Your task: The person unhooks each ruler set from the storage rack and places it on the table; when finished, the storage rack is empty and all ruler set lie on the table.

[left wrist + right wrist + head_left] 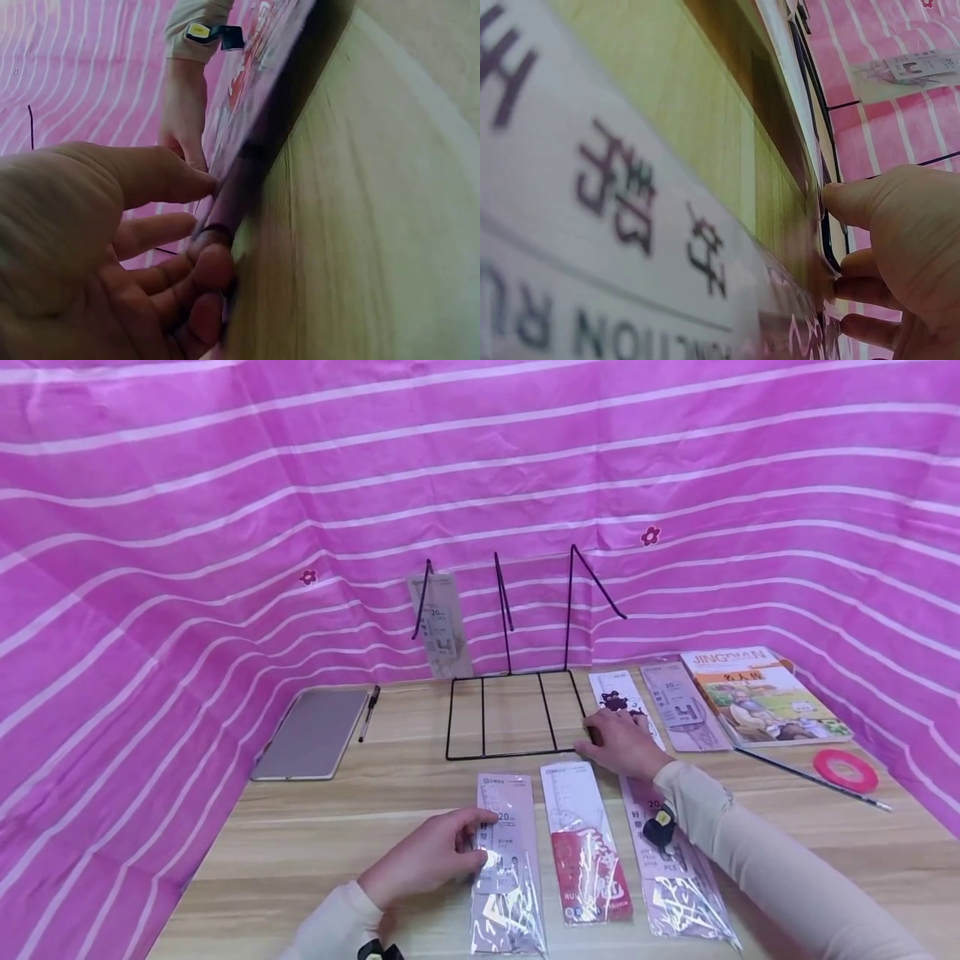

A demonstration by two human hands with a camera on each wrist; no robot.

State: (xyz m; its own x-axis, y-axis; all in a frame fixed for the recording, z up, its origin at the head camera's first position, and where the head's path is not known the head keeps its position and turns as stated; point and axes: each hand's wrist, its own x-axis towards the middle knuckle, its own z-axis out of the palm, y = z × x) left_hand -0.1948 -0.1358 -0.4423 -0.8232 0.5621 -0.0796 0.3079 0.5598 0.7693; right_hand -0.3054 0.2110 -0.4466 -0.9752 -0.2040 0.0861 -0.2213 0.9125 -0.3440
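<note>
A packaged ruler set (517, 893) in clear film lies at the front middle. At its left edge is my left hand (431, 852). The left wrist view shows the thumb and curled fingertips (214, 266) pinching that edge. My right hand (622, 743) grips the front right corner of a black wire rack (517, 753). A white ruler packet (611, 689) with a dark cartoon figure lies partly under that hand. A red-and-white ruler packet (592, 877) sits between the arms. Another packet (675, 893) is partly covered by my right forearm. One ruler set (447, 635) hangs on the rack's left hook.
A grey notebook (311, 735) and a black pen (369, 714) are on the left. To the right lie another ruler packet (697, 731), a picture book (765, 697), a pencil (810, 777) and a roll of red tape (845, 771). Pink striped cloth (225, 527) surrounds the table.
</note>
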